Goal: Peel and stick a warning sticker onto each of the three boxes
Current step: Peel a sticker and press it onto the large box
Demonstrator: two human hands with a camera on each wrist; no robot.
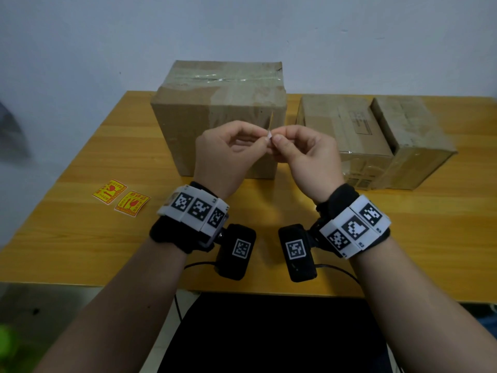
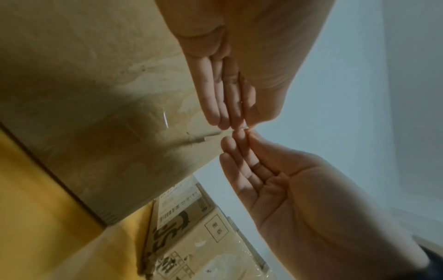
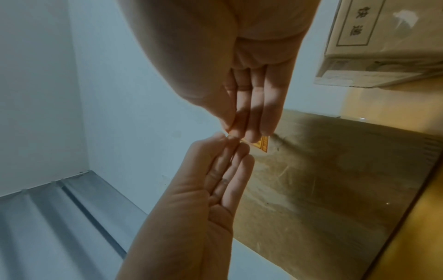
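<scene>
Both hands are raised over the tabletop (image 1: 80, 157) in front of the big box (image 1: 217, 109), fingertips meeting on one sticker (image 1: 269, 129). The left hand (image 1: 228, 152) pinches its lower edge between thumb and forefinger; the right hand (image 1: 304, 154) pinches the same edge from the other side, as if picking at a corner to part sticker from backing. Seen edge-on from the head view, the sticker is a thin upright sliver; the right wrist view shows a yellow-and-red printed corner (image 3: 262, 145) poking past the fingers.

The sticker looks feather-light, thin and floppy, likely glossy paper on a slick white liner. It should bend and curl easily, and once peeled the gummed side will probably cling to skin or fold onto itself. Best held by the very corner or edge, with light pressure, keeping fingers off the adhesive.

Two more stickers (image 1: 121, 199) lie flat near the left edge of the tabletop, just beside each other: small rectangles, yellow with red symbols. The tabletop is smooth, orange wood-grain laminate.

The big box is scuffed brown cardboard, taped along its top seam, its front face plain. Two lower boxes (image 1: 376, 138) sit to its right, touching, with printed labels and clear tape. No box carries a sticker that I can see.
</scene>
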